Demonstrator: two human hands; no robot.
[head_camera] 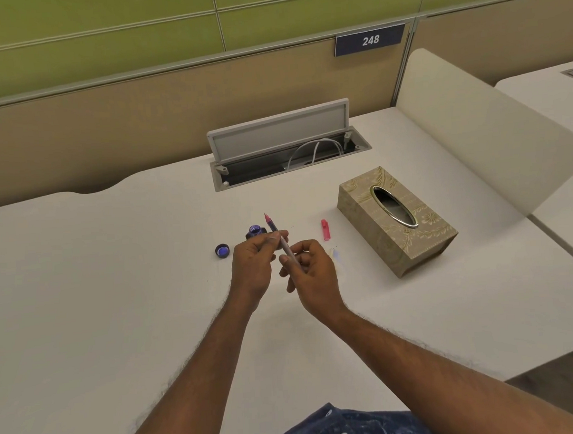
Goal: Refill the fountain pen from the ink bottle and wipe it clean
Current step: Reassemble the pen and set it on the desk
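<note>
Just uncapped ink btl, pen in hands.

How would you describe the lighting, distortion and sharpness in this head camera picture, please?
Head view: soft, even light, with only faint shadows beside the tissue box; wide-angle bending curves the partition top and desk edges; the pen and ink bottle are small and slightly soft.
</note>
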